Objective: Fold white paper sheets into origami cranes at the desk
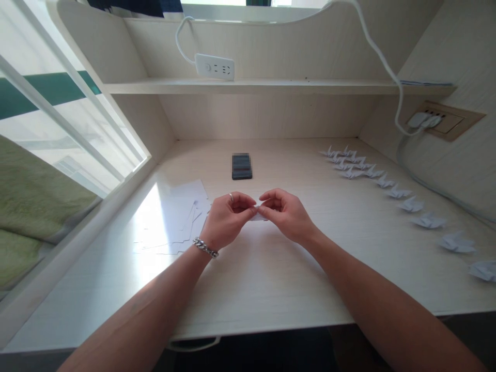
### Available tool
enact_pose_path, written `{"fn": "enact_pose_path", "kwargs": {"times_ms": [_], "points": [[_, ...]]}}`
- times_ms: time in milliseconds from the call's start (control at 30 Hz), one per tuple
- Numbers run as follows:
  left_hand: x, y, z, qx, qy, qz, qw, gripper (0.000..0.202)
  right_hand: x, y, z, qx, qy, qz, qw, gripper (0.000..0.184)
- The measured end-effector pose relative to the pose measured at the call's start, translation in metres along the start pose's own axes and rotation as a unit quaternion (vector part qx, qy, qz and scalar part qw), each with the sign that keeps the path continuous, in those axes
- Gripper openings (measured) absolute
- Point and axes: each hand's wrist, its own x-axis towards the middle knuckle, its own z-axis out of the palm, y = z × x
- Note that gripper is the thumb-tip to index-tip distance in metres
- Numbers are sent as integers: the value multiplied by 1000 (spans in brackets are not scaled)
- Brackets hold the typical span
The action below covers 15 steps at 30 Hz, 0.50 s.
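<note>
A small piece of folded white paper is pinched between my two hands, just above the middle of the desk. My left hand, with a ring and a chain bracelet at the wrist, grips its left side between thumb and fingers. On the other side my right hand pinches it the same way, the thumbs almost meeting. Most of the paper is hidden behind the fingers, so its exact shape cannot be made out.
Several folded paper cranes line the desk's right side. White paper sheets lie at left, partly sunlit. A dark phone rests behind my hands. On the shelf above stands a power strip; a white cable hangs at right.
</note>
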Motion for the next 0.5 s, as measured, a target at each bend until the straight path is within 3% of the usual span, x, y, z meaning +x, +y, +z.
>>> {"fn": "enact_pose_path", "kwargs": {"times_ms": [500], "points": [[1,9,-2,-31,10,-18,999,21,4,-5,-11,60,-38,54,996,25]]}}
